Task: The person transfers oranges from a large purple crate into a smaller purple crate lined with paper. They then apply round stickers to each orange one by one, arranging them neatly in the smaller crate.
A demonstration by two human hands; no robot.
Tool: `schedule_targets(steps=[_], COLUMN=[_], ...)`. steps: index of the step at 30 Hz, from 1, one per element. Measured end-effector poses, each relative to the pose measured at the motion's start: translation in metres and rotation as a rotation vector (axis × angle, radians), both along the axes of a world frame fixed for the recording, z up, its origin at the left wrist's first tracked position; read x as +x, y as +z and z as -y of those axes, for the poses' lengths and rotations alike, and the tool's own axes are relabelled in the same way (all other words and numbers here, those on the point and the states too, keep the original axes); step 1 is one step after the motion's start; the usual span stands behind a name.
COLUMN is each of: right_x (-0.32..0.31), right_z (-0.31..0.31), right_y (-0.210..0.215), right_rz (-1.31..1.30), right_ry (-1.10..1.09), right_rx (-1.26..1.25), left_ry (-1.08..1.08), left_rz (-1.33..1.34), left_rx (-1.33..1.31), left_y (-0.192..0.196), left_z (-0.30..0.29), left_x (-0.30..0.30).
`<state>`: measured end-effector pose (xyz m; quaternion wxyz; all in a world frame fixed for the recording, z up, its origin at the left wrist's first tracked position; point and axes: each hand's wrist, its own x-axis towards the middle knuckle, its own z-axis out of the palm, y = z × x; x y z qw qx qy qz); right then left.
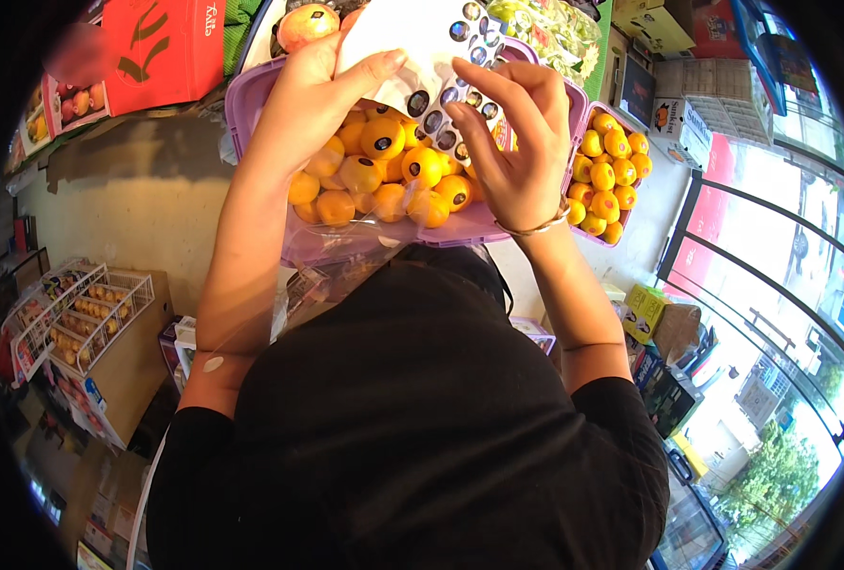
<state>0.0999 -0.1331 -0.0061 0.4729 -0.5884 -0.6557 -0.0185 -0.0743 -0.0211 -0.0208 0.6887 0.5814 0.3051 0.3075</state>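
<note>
A white sheet of round dark stickers is held up over the fruit, its plain part curling toward my left hand. The thumb of that hand presses on the sheet, and its other fingers pass behind it. My right hand is at the sheet's right side, thumb and index fingertips apart over the stickers. No sticker shows between them. Below lies a heap of oranges in a purple crate, several with a dark round sticker. Clear plastic film hangs over the crate's near edge.
A smaller tray of stickered oranges stands to the right. Bagged greens and a large reddish fruit lie beyond the crate. A red box is at the far left, and a white wire rack is at the left.
</note>
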Motion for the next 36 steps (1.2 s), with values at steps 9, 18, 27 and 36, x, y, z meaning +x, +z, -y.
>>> schedule_targets(steps=[9, 18, 27, 36], right_x=[0.006, 0.007, -0.012, 0.02], right_z=[-0.021, -0.01, 0.066, 0.071], right_y=[-0.003, 0.001, -0.06, -0.076], right_rz=[0.426, 0.219, 0.144, -0.443], right_ry=[0.054, 0.139, 0.21, 0.161], right_rx=[0.083, 0.183, -0.702, -0.968], left_ry=[0.009, 0.255, 0.522, 0.464], left_rz=[-0.017, 0.179, 0.307, 0.297], left_rx=[-0.242, -0.484, -0.377, -0.361], left_y=[0.008, -0.017, -0.015, -0.024], left_z=[0.008, -0.007, -0.037, -0.033], left_x=[0.007, 0.004, -0.023, -0.017])
